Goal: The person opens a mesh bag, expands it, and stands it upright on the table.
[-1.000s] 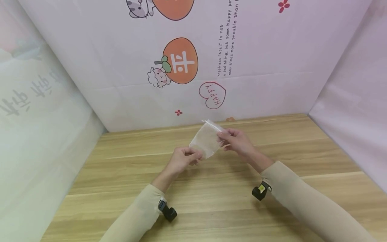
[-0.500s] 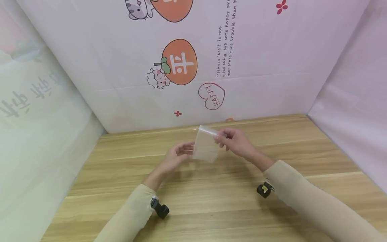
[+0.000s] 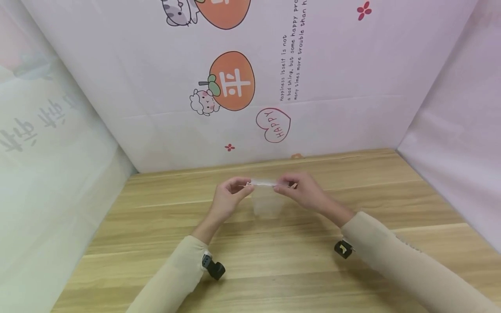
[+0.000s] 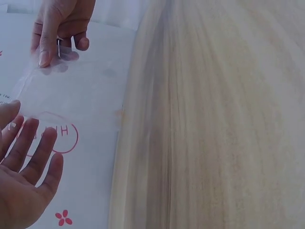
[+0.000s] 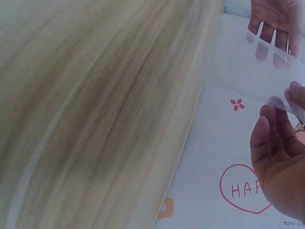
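A small, translucent drawstring bag [image 3: 268, 204] hangs above the table, its top edge stretched between both hands. In the head view the left hand [image 3: 228, 195] pinches the top left corner between thumb and index finger, and thin pale string ends stick out there. The right hand [image 3: 307, 191] pinches the opposite top corner, with another pale string end beside its fingers. From the left wrist view, the left hand's other fingers [image 4: 40, 162] spread loosely below the bag [image 4: 86, 86]. In the right wrist view, left fingertips show through the sheer bag [image 5: 238, 62].
A wood-grain table [image 3: 270, 269] lies under the hands. Behind it rises a white printed backdrop [image 3: 332, 117], with a pale cloth wall [image 3: 51, 174] on the left and another cloth wall [image 3: 462, 143] on the right. Black wrist cameras hang from both sleeves.
The left hand has gone from the bag's lower edge, through a loose position beside it, to its top left corner. The bag has turned from tilted to hanging with its top edge level.
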{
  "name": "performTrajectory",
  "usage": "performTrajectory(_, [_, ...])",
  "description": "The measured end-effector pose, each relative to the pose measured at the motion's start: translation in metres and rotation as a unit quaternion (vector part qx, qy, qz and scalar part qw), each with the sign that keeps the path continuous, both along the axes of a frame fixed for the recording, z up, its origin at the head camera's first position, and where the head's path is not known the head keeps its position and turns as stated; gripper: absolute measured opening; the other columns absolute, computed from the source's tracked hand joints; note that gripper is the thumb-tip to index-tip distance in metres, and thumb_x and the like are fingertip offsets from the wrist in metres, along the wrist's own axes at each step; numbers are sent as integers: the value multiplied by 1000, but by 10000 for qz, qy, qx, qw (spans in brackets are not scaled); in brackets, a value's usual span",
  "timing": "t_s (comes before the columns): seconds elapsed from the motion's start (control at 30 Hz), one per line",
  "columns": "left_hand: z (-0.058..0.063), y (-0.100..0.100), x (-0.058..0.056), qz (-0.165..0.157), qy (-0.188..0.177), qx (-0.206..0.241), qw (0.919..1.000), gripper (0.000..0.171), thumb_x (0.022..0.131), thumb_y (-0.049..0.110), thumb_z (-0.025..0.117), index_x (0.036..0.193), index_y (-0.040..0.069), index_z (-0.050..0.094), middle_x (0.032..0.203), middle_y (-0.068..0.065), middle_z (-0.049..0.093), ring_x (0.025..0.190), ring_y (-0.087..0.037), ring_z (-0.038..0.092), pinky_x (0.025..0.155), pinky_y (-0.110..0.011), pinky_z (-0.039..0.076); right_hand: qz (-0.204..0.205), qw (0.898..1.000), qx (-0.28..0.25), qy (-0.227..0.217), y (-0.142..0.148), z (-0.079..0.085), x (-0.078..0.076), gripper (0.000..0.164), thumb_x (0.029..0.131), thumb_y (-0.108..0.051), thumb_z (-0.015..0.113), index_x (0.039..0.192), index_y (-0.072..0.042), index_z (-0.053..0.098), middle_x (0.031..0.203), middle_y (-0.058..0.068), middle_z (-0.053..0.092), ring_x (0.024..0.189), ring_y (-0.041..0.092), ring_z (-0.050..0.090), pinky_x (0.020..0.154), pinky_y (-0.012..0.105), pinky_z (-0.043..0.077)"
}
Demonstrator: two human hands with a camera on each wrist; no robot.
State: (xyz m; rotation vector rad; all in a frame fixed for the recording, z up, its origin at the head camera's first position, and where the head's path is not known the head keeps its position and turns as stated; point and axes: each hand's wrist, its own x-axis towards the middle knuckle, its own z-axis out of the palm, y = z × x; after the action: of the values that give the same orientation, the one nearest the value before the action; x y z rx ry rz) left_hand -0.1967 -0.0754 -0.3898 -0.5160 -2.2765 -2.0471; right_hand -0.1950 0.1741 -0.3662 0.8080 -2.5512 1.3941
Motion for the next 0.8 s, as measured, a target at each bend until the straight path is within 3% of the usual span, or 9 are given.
performTrajectory(0.23, [-1,3,1,256,32,-117,9996,20,90,11,77,105,-1,73,96,-5,71,86,-13,68,74,-24,54,60,9999,-2,124,-1,-4,0,6,90,-12,77,91,-5,76,73,-4,62,68,13,55,62,28,52])
performTrajectory(0.8, [-8,1,5,-55,-148,-473,9988,19,87,7,78,104,-1,72,96,-6,71,82,-17,67,71,-26,53,47,9999,161,-6,0,-13,1,6,86,-6,79,92,-6,77,83,-3,69,74,13,60,62,26,54])
